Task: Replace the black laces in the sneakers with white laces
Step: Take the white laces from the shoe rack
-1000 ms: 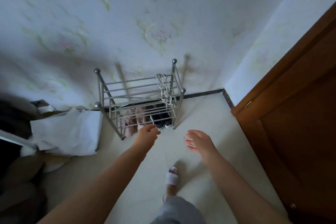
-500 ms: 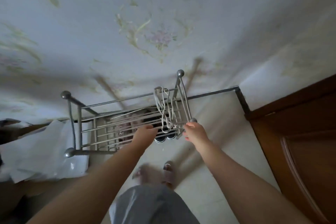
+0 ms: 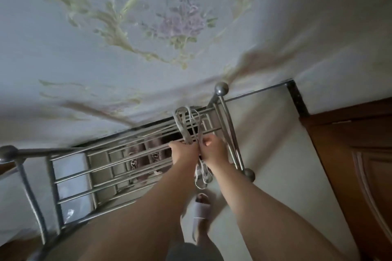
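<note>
I see both hands meet at the top tier of the metal shoe rack (image 3: 131, 161). My left hand (image 3: 184, 153) and right hand (image 3: 214, 150) have fingers curled around the white laces (image 3: 184, 127), which drape over the rack's bars toward 12 o'clock and dangle toward 6.

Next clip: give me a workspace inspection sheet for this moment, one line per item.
Surface: pale floor; metal shoe rack against the wall.
Job's things: white laces looped over the rack's top bars, ends hanging below the hands; sneakers not clearly visible.
Clutter: pinkish shoes on a lower shelf.
Hands: left hand and right hand both gripping the laces.
Cables: nothing seen.
Surroundings: floral wallpaper, wooden door, slippered foot.
</note>
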